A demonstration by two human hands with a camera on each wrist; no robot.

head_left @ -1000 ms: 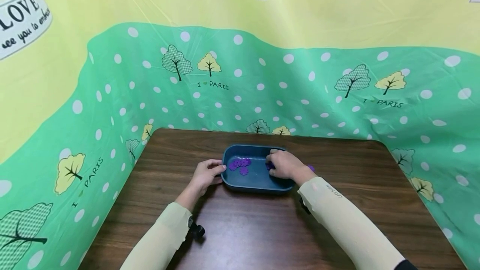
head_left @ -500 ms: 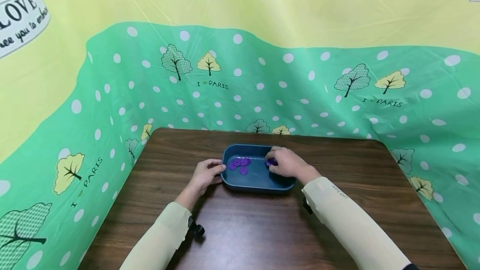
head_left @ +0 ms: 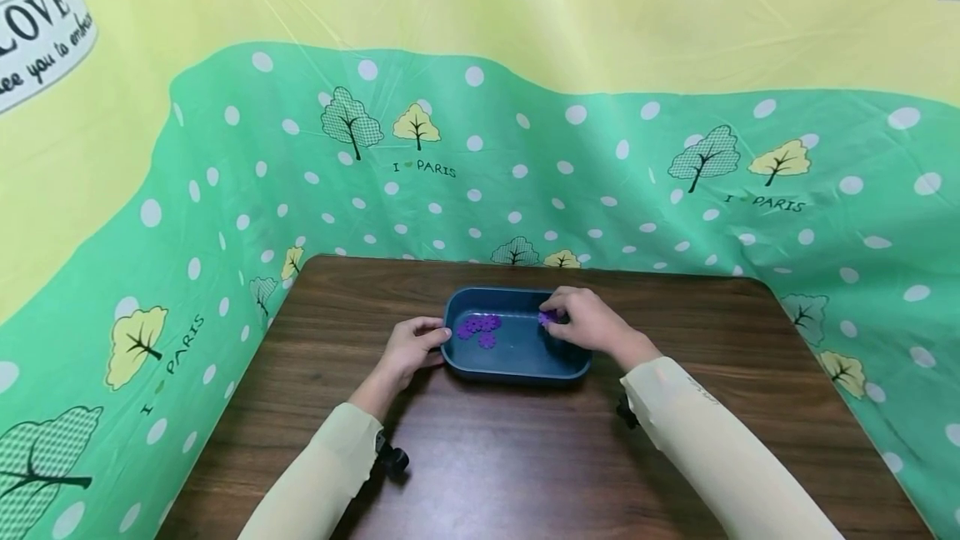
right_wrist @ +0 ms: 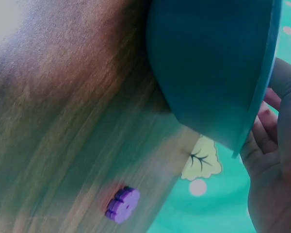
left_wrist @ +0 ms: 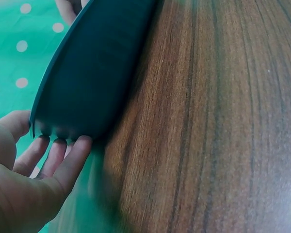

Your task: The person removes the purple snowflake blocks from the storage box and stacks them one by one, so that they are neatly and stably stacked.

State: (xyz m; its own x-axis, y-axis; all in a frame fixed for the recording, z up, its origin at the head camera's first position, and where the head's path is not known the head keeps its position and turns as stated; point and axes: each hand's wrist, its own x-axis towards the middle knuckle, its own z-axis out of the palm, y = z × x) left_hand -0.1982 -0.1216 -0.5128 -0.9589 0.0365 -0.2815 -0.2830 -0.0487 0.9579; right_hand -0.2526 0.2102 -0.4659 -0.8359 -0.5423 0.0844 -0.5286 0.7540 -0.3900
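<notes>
A blue tray (head_left: 517,357) stands on the table, several purple flower-shaped pieces (head_left: 480,325) lying in its left part. My left hand (head_left: 408,350) grips the tray's left end, thumb over the rim; in the left wrist view the fingertips of the left hand (left_wrist: 43,170) press its outer wall (left_wrist: 97,73). Inside the right part, my right hand (head_left: 588,321) pinches a purple piece (head_left: 547,317). In the right wrist view the tray wall (right_wrist: 208,63) hides the fingertips of the right hand (right_wrist: 276,141).
On the wooden table (head_left: 480,457), a small stack of purple pieces (right_wrist: 122,205) lies outside the tray in the right wrist view. A green and yellow patterned cloth (head_left: 517,148) hangs behind and beside the table.
My right hand has shifted slightly right inside the tray, with the purple piece at its fingertips. My left hand stays on the tray's left end.
</notes>
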